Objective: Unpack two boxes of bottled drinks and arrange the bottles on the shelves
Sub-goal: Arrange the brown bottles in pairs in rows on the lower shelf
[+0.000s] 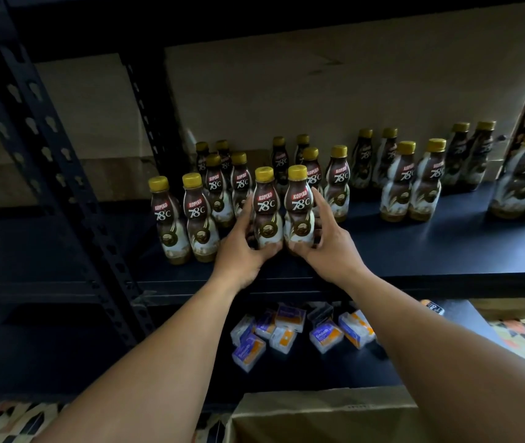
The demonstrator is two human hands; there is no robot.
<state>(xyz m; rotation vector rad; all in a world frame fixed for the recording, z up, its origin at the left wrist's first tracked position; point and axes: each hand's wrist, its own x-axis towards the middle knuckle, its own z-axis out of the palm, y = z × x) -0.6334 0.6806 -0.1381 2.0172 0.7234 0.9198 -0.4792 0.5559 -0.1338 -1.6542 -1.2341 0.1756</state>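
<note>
Shelf [446, 247] well stocked w/ bottles [401, 183]. L hand [242, 251] grips bottle A [267, 206], R hand [330, 251] grips bottle B [299, 206], at shelf front. Box [318, 414] contents not visible.

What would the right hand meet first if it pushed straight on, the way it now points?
Probably the rear bottle standing just behind the held bottle that the right hand grips, in the next row on the shelf. The gap between them is hard to judge.

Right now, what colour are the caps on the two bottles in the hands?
Golden yellow, on both bottles; clearest in the head view.
</note>
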